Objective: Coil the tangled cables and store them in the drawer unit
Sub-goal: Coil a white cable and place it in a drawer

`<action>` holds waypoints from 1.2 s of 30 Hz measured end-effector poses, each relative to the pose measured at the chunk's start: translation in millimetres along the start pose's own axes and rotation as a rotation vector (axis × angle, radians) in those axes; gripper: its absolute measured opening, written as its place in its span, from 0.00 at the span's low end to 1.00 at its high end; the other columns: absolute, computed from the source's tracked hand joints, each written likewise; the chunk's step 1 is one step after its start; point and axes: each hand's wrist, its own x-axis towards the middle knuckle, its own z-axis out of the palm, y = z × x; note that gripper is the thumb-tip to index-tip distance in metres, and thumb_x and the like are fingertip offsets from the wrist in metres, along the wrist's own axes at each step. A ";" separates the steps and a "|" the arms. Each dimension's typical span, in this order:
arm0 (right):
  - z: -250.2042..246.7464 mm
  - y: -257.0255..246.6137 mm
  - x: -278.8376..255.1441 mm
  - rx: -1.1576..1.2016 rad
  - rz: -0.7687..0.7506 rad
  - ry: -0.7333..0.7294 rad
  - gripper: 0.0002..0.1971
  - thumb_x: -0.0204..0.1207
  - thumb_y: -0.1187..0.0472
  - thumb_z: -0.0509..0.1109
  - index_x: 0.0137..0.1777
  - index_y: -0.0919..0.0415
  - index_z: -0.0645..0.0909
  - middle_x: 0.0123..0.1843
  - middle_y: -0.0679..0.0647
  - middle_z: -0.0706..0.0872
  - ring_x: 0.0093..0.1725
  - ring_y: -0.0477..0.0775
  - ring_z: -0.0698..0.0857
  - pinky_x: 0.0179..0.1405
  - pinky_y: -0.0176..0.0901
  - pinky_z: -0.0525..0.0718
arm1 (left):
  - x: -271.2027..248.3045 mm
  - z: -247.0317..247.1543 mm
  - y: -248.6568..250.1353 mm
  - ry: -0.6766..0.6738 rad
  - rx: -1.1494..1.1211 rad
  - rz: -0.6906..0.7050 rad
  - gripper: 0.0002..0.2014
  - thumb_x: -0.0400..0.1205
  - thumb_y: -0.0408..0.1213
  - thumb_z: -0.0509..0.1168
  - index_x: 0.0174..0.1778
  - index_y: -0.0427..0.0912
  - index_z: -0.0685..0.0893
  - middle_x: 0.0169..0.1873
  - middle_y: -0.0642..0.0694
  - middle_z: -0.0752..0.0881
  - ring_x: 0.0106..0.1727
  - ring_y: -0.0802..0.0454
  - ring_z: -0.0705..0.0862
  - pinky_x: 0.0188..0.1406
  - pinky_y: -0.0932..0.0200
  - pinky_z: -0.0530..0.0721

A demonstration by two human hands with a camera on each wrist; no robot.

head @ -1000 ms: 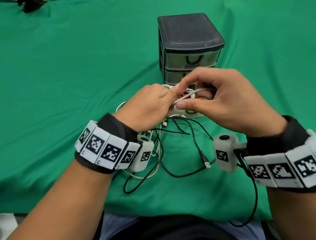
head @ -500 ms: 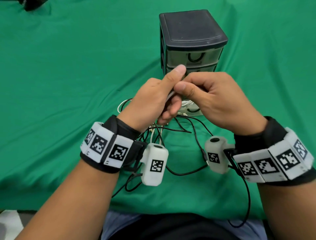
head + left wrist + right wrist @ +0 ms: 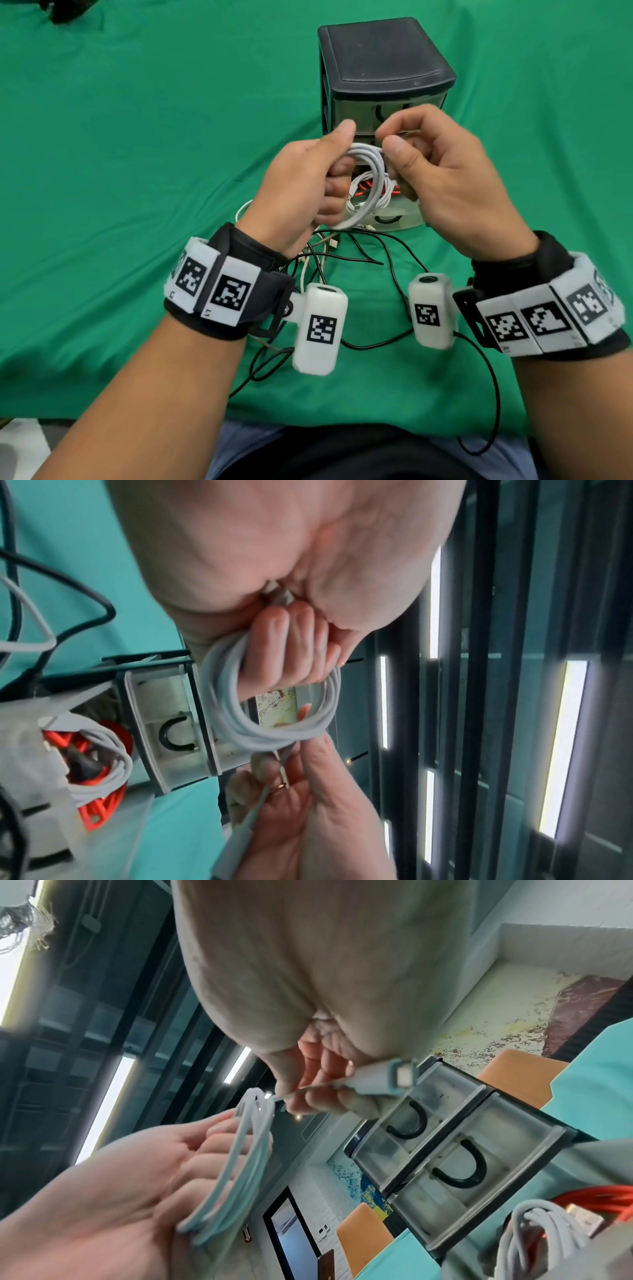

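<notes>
My left hand point(image 3: 308, 181) grips a white cable point(image 3: 368, 171) wound into a small coil of several loops round its fingers point(image 3: 291, 647). Close on its right, my right hand point(image 3: 442, 171) pinches the same cable's free end just behind its plug point(image 3: 380, 1080). Both hands hover in front of the black drawer unit point(image 3: 380, 58). Its two upper drawers point(image 3: 445, 1150) are closed. The bottom drawer point(image 3: 407, 219) is pulled out and holds a coiled orange cable point(image 3: 103, 799) and a coiled white cable point(image 3: 541, 1231). Tangled black cables point(image 3: 390, 267) lie on the cloth below my wrists.
A green cloth point(image 3: 137, 137) covers the table. A loose white cable point(image 3: 243, 209) lies left of the open drawer, partly hidden by my left hand. A dark object point(image 3: 65, 10) sits at the far left corner.
Both hands have risen slightly in front of the unit. The right hand has brought the cable round, and the white coil now shows between the two hands.
</notes>
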 end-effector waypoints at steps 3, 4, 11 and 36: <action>2.5 1.5 0.8 -0.013 -0.001 0.065 0.03 0.85 0.63 0.67 0.51 0.62 0.82 0.36 0.48 0.83 0.34 0.42 0.79 0.35 0.36 0.80 | 1.0 1.5 2.8 -0.005 -0.102 0.008 0.23 0.90 0.47 0.54 0.27 0.46 0.64 0.18 0.53 0.58 0.17 0.57 0.53 0.18 0.61 0.51; 3.5 1.6 1.0 -0.029 0.002 0.089 0.04 0.84 0.62 0.69 0.50 0.61 0.83 0.37 0.48 0.84 0.35 0.42 0.80 0.35 0.37 0.81 | 1.4 2.0 3.2 -0.008 -0.127 0.009 0.23 0.90 0.47 0.53 0.28 0.46 0.65 0.19 0.52 0.58 0.17 0.58 0.54 0.18 0.61 0.51; 7.3 5.8 0.4 -0.083 0.047 0.139 0.04 0.81 0.61 0.72 0.48 0.55 0.88 0.39 0.47 0.90 0.38 0.45 0.86 0.44 0.44 0.88 | 4.3 3.4 -2.3 0.011 -0.190 -0.020 0.23 0.90 0.48 0.52 0.29 0.45 0.67 0.21 0.51 0.59 0.18 0.57 0.56 0.18 0.62 0.55; 14.8 -3.0 -11.8 0.135 0.269 -0.026 0.41 0.67 0.84 0.73 0.76 0.50 0.74 0.47 0.58 0.93 0.49 0.59 0.93 0.56 0.56 0.90 | 6.9 8.0 -18.4 0.143 -0.068 -0.020 0.22 0.91 0.50 0.50 0.32 0.44 0.66 0.19 0.53 0.62 0.19 0.57 0.57 0.26 0.55 0.51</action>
